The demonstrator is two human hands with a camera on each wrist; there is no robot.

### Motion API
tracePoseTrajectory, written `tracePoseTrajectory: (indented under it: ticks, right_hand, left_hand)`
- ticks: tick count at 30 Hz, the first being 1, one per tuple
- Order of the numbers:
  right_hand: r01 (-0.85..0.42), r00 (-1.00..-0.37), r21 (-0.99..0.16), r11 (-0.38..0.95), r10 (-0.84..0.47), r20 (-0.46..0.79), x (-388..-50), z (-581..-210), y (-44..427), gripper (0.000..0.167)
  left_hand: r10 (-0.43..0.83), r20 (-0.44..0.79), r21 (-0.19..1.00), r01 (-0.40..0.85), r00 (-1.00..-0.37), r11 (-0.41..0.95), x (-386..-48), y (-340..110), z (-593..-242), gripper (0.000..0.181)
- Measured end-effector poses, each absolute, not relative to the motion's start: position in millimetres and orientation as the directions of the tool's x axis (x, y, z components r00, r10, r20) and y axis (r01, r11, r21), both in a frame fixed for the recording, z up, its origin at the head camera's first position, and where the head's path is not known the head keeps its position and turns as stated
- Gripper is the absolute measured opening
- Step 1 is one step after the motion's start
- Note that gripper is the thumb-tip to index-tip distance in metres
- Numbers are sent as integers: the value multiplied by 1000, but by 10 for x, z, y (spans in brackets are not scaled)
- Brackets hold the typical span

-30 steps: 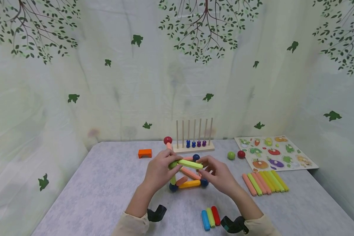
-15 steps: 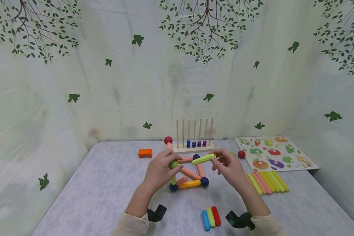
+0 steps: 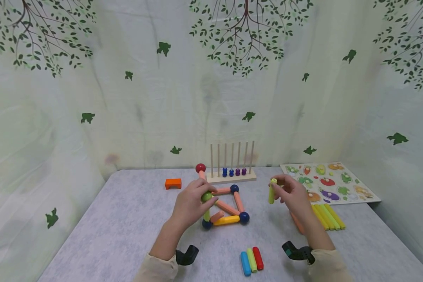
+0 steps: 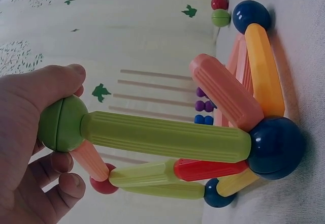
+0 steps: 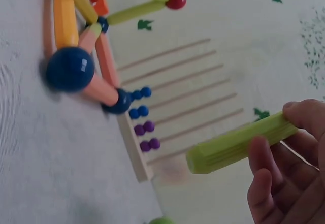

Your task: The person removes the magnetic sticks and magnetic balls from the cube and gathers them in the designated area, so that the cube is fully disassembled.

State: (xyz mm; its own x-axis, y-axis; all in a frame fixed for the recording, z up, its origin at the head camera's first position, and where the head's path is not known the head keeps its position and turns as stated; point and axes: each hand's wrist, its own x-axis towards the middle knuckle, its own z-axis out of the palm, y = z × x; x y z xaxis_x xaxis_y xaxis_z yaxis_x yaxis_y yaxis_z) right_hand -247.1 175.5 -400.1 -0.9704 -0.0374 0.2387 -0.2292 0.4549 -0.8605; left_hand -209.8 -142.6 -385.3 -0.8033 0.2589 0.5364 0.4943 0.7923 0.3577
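1. Closest to the person, three short rods [image 3: 252, 260] in blue, green and red lie side by side on the tabletop [image 3: 127, 219].
2. Beyond them, the left hand [image 3: 191, 200] has thumb and fingers around a green ball [image 4: 60, 124], which caps a green rod [image 4: 167, 137] rising from a dark blue ball [image 4: 277, 148] on the tabletop.
3. Over to the right, the right hand [image 3: 293, 194] pinches a loose light-green rod [image 5: 233, 145] by one end, holding it in the air, well apart from the rod-and-ball frame [image 3: 226, 220].
4. Partly behind that forearm lies a row of longer rods [image 3: 327, 217], some yellow.
5. Farther back sit a picture board [image 3: 354, 192] of vegetables on the right and an orange block [image 3: 173, 183] on the left.
6. Near the far edge stands a peg rack [image 3: 231, 178] with blue and purple beads, before a leaf-printed backdrop [image 3: 211, 102].
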Motion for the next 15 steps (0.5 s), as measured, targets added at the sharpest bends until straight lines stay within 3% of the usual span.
tracePoseTrajectory:
  ticks: [15]
  right_hand:
    - [-165,-983,-707,687,-170,64,-2633,-4266,2120,37]
  left_hand:
    - [262,551,358,508,-792,784,-2106,-1435,-3868,16]
